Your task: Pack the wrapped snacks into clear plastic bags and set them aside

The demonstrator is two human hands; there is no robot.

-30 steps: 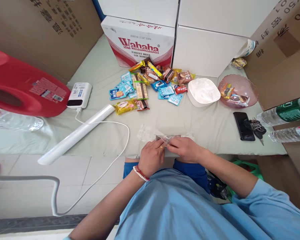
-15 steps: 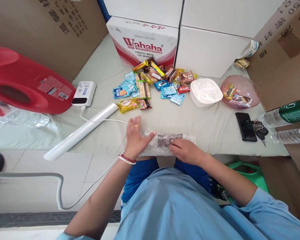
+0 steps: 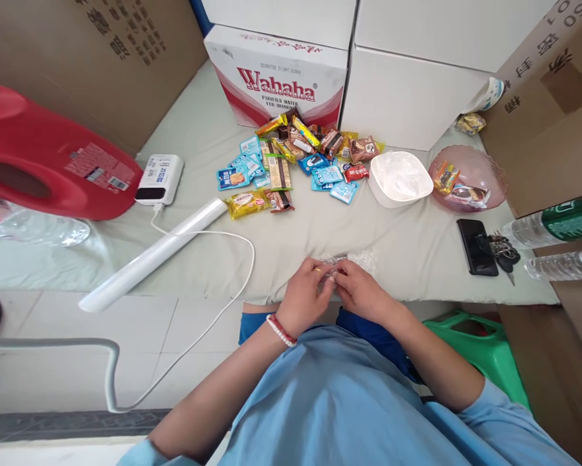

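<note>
The table (image 3: 320, 233), under a pale cloth, carries everything, and the Wahaha box (image 3: 281, 77) at its far edge serves as the mark. Straight toward the person from that box, at the near edge, the left hand (image 3: 307, 294) and right hand (image 3: 361, 291) meet fingertip to fingertip. Each has its fingers curled in and pinches the wrap (image 3: 353, 260), a small crumpled clear piece. It bunches up between them and trails off past the right hand onto the cloth. It seems to sit this close to the edge so both wrists can rest there. What it holds is too small to tell.

Left of the box lies a big red jug (image 3: 38, 155) on its side. Below that a white roll (image 3: 155, 254) runs slantwise toward the table edge. A power bank (image 3: 158, 178) sits beside the jug, and its cable (image 3: 232, 285) loops just left of the left hand, the nearest thing that could snag. Right of the box stand white cartons (image 3: 407, 90), and in front of them a white bowl (image 3: 400, 179) and a pink dish (image 3: 467, 178) with a few packets in it. The snacks (image 3: 295, 162) lie heaped right in front of the box, well apart from the hands. Farther right are a phone (image 3: 474, 246) and keys (image 3: 503, 251), side by side.
</note>
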